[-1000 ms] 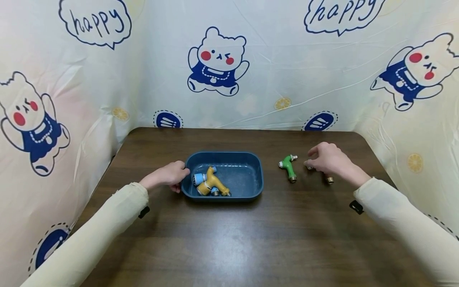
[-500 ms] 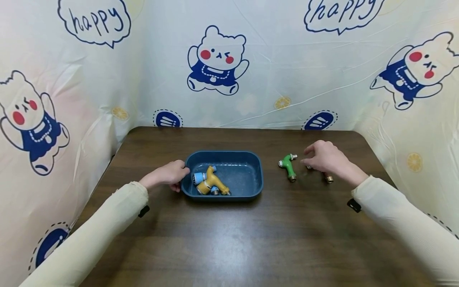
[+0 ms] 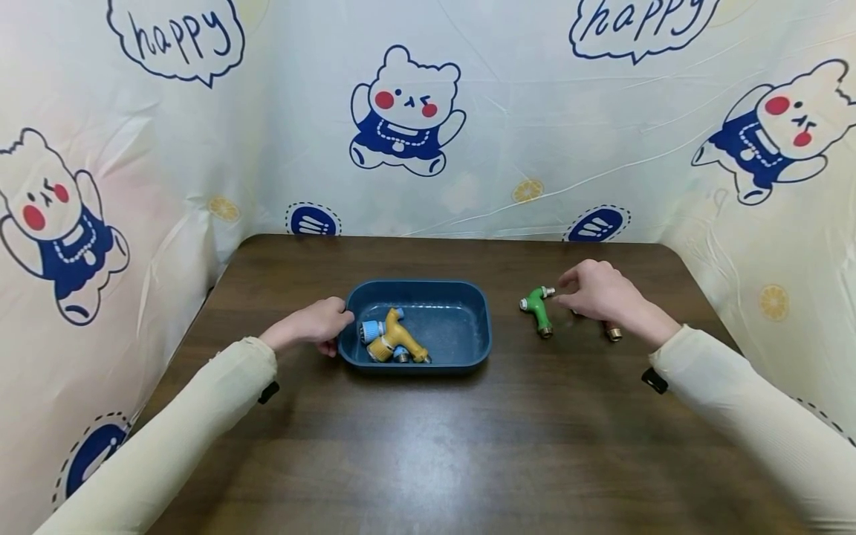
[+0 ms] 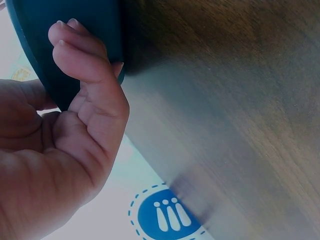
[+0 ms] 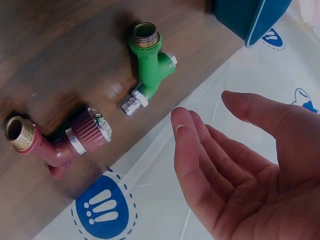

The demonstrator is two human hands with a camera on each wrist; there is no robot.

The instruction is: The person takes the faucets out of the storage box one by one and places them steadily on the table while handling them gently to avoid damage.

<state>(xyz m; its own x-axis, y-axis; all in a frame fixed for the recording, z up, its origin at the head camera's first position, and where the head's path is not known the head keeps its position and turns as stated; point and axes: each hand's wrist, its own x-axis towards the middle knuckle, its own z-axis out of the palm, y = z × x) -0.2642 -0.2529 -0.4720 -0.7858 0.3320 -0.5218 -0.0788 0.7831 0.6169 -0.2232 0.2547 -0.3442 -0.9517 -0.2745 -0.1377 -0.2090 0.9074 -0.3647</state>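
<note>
My left hand [image 3: 309, 325] grips the left end of a dark blue plastic tray [image 3: 458, 327], thumb over the rim and fingers curled against its outer wall in the left wrist view. A yellow tap [image 3: 403, 338] lies in the tray over light blue tap parts [image 3: 371, 332]. My right hand [image 3: 600, 292] hovers over the table right of a green tap [image 3: 539, 310], fingers loosely bent, thumb apart, holding nothing. The green tap has a brass threaded end and a whitish fitting. A dark red tap [image 5: 59, 150] with a ribbed knob lies beside it, mostly hidden under the hand in the head view.
The brown wooden table [image 3: 414, 438] has rounded far corners. A pale curtain [image 3: 501, 134] printed with bears and lettering surrounds it at the back and both sides. Both forearms wear cream sleeves with a black wrist device [image 3: 655, 380] showing.
My right hand has moved a little left, away from the red tap and closer to the green one. The left hand and the tray have stayed in place.
</note>
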